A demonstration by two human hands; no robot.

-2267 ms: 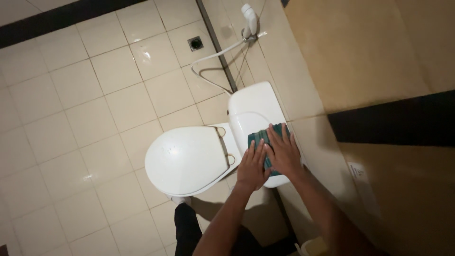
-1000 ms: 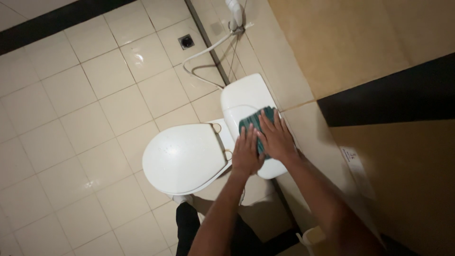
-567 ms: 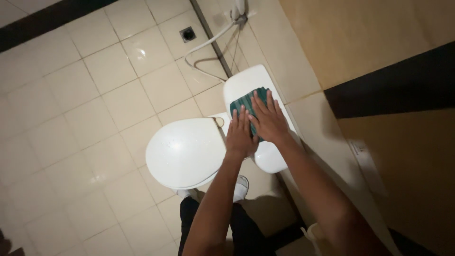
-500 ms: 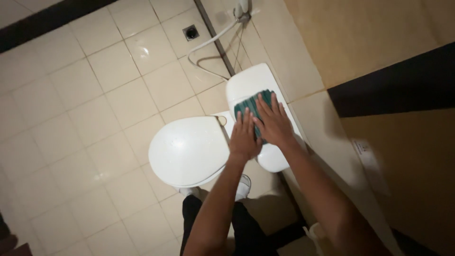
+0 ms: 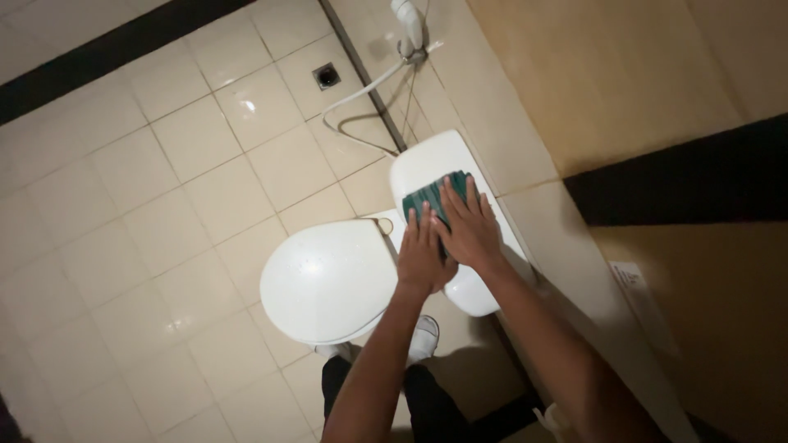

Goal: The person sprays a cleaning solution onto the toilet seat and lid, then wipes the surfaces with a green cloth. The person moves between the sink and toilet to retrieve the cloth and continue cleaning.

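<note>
Both hands have slid the green cloth further along the white cistern lid, away from the closed toilet seat lid. Left hand and right hand lie flat, fingers spread, pinning the cloth for even pressure.

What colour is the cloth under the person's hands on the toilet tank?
The cloth is dark green, teal-tinged, seen best in the head view, against the white tank lid.
</note>
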